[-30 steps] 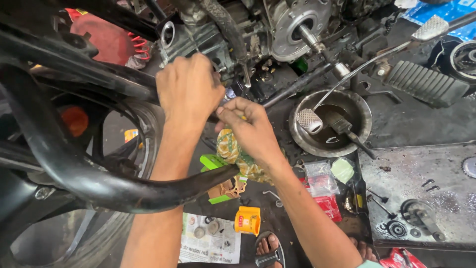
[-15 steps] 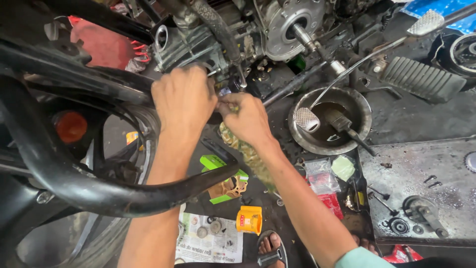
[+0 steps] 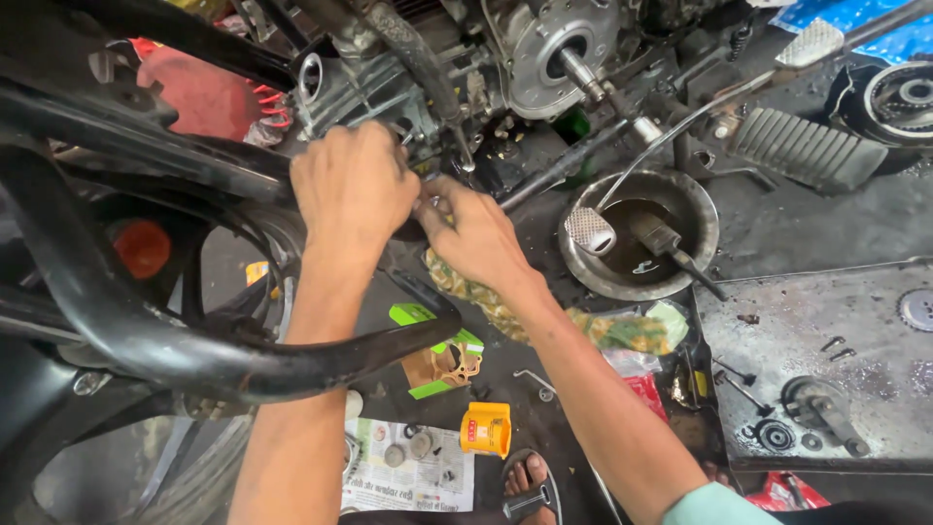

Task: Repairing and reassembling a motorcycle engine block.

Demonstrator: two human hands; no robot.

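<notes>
Both hands meet at frame centre-left, just below the engine (image 3: 457, 68). The left hand (image 3: 355, 185) is curled shut over a hidden part. The right hand (image 3: 476, 233) pinches a small fitting (image 3: 434, 202) between them, right hand nearer; its axis cannot be told.

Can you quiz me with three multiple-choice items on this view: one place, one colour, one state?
1. Where are the left hand and right hand?
A. Together at the grey metal engine
B. In the round metal oil pan
C. On the newspaper sheet

2. What colour is the small box on the floor beside the newspaper sheet?
A. Blue
B. Orange
C. White

3. How does the round metal oil pan stand?
A. Turned upside down
B. Upright with dark liquid and tools in it
C. Covered with a lid

Answers:
1 A, both hands meet beneath the engine, by the black frame tube.
2 B, its sides are plainly orange.
3 B, dark liquid and a tool handle show inside its open rim.
</notes>
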